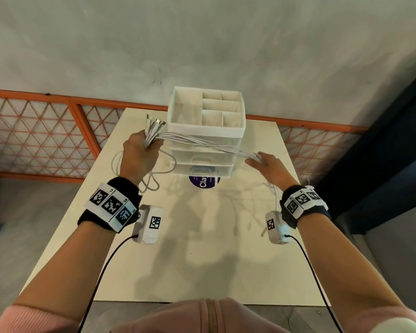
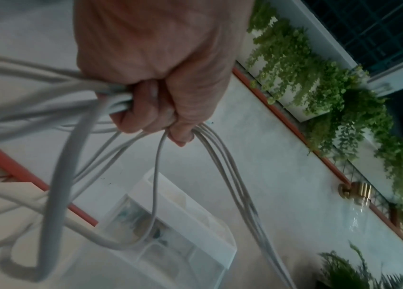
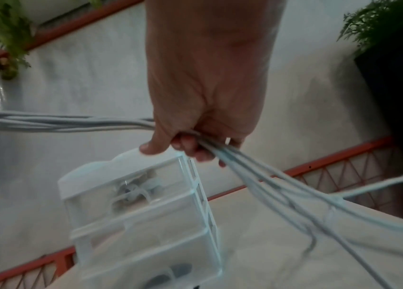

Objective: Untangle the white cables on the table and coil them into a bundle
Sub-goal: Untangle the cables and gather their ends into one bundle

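Several white cables point(image 1: 202, 141) stretch in the air between my two hands, above the table point(image 1: 202, 236). My left hand point(image 1: 139, 152) grips them in a fist near their plug ends point(image 1: 157, 122), which stick up past the knuckles. Loops point(image 1: 154, 174) hang from that fist onto the table. In the left wrist view the left hand point(image 2: 150, 101) has its fingers curled round the cables point(image 2: 222, 176). My right hand point(image 1: 264, 164) holds the strands farther along; in the right wrist view the right hand's point(image 3: 195, 144) fingers curl round the cables point(image 3: 269, 181), and the loose ends trail down to the right.
A white drawer organiser point(image 1: 205, 131) with open top compartments stands at the table's far middle, right behind the stretched cables. A purple round label point(image 1: 203, 182) lies in front of it. An orange mesh fence point(image 1: 46, 135) runs behind the table. A dark cabinet point(image 1: 382, 152) stands to the right.
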A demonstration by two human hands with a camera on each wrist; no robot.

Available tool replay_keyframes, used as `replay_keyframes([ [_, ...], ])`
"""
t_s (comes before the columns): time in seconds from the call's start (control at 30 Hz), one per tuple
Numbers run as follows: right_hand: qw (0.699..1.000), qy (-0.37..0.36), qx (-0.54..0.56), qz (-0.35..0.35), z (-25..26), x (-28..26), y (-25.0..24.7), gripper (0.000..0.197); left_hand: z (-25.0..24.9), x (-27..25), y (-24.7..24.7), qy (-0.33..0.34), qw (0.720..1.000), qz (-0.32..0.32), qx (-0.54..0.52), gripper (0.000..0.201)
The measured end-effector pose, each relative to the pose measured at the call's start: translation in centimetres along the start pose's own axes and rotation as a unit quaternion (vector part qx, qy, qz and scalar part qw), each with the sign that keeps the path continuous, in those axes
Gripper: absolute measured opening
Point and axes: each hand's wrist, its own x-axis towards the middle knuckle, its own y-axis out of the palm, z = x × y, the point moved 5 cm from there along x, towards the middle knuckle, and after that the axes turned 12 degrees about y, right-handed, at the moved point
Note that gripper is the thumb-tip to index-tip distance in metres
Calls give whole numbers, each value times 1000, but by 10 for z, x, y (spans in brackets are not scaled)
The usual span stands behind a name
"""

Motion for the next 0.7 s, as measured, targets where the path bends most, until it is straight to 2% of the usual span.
replay_keyframes([
  [0.1, 995, -47, 11, -86, 8, 3, -16, 33, -2, -5, 7, 16, 999, 24, 19, 25],
  [0.17, 996, -39, 9, -81, 7, 5, -19, 31, -3, -7, 9, 20, 998, 48, 25, 25],
  [0.27, 998, 13, -60, 26, -7, 4, -4, 37, -2, -10, 15, 18, 990, 131, 46, 26],
  [0.33, 983, 48, -128, 124, -17, 1, 12, 45, 1, -12, 20, 2, 983, 182, 38, 33],
  [0.43, 951, 91, -167, 245, -16, -11, 30, 67, 3, -15, 25, -10, 979, 196, -59, 27],
  [0.5, 944, 58, -162, 282, 5, -19, 39, 76, -1, -17, 28, -37, 968, 181, -170, 23],
  [0.57, 943, -14, -150, 296, 38, -28, 50, 77, -13, -19, 32, -64, 950, 173, -252, 38],
  [0.7, 930, -122, -171, 302, 103, -55, 83, 79, -42, -21, 44, -67, 906, 173, -380, 43],
])
